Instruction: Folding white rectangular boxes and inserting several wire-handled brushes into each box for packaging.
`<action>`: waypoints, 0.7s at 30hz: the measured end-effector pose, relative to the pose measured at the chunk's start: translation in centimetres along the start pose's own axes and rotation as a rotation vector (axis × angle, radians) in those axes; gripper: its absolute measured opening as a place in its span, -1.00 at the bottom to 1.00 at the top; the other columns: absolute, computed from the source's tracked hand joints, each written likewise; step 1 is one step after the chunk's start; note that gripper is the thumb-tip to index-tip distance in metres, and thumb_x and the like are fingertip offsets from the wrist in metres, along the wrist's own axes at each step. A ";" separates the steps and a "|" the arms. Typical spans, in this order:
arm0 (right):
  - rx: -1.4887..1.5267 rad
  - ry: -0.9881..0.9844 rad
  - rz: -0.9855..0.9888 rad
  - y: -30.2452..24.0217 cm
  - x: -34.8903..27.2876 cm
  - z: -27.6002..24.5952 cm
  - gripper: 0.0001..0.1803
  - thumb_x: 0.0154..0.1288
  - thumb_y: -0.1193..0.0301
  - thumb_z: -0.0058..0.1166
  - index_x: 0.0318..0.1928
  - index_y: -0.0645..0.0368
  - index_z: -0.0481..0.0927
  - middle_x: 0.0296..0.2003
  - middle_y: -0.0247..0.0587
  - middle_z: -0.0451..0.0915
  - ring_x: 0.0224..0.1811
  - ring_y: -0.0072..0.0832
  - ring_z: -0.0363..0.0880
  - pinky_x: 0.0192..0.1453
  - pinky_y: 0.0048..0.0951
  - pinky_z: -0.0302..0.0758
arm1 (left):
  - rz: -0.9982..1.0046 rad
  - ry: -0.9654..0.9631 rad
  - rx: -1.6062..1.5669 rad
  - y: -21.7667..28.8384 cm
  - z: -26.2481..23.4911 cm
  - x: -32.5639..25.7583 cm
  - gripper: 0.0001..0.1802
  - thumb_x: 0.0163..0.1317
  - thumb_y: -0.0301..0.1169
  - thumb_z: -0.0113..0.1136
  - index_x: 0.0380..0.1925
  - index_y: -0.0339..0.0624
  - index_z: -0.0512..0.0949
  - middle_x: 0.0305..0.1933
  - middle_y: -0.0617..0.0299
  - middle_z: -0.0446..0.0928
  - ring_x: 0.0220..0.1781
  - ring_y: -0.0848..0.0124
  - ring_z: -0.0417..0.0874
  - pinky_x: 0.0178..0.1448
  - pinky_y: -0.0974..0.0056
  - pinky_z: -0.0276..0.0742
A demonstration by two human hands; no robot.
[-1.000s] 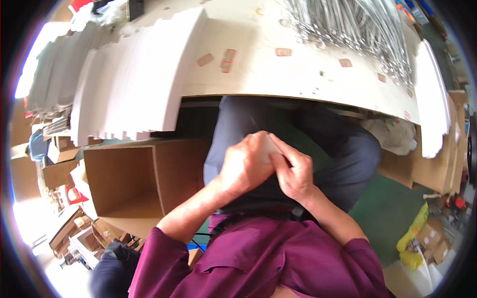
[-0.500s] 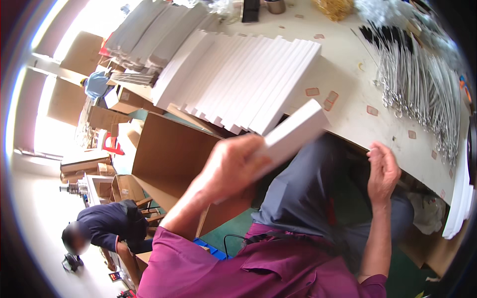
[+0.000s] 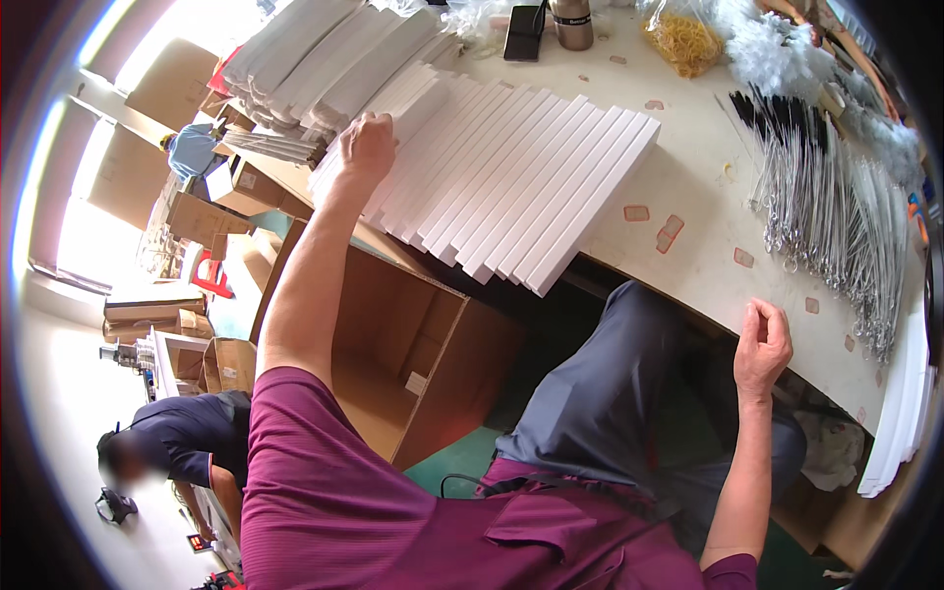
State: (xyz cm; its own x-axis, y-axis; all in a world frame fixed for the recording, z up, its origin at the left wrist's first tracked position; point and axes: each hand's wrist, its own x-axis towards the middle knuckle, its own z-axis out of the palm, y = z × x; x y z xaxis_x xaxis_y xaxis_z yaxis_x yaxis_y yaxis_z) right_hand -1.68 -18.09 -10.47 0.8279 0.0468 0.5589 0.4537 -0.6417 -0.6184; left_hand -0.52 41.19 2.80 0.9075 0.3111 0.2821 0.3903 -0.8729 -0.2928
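Observation:
Long, narrow white boxes lie side by side in a row on the table. At the row's far left end, my left hand is closed round the near end of a white box, which rests against the others; part of that box is hidden by the hand. My right hand hovers by the table's front edge, above my lap. Its fingers are curled together, and I see nothing in them.
Stacked white sleeves stand behind the row. Below the table's edge is an open cardboard carton. Thin metal strips with loops lie at right. A phone and a flask sit at the back. A co-worker bends at left.
My left hand has carried a long white box from above my lap, away and leftward to the far left end of the row. My right hand has stayed nearly where it was.

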 end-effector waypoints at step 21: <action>-0.076 0.024 -0.009 1.0 -0.2 0.9 -0.92 0.44 0.45 0.23 -0.15 0.19 0.67 -0.30 -0.32 0.68 -0.35 -0.55 0.64 -0.23 -0.47 0.58 | 0.643 0.212 -1.075 24.5 -9.9 -17.3 -0.64 0.17 -0.35 0.44 -0.09 -0.31 0.62 -0.03 -0.10 0.67 0.03 -0.03 0.73 0.11 0.02 0.68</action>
State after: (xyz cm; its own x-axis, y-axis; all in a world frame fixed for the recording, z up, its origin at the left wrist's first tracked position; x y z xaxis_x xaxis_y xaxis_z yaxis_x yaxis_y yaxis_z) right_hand -1.09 -18.03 -11.65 0.8152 0.0353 0.5781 0.4342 -0.6978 -0.5697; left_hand -8.20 10.70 -0.19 0.8042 -0.2598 0.5346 -0.5223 -0.7383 0.4268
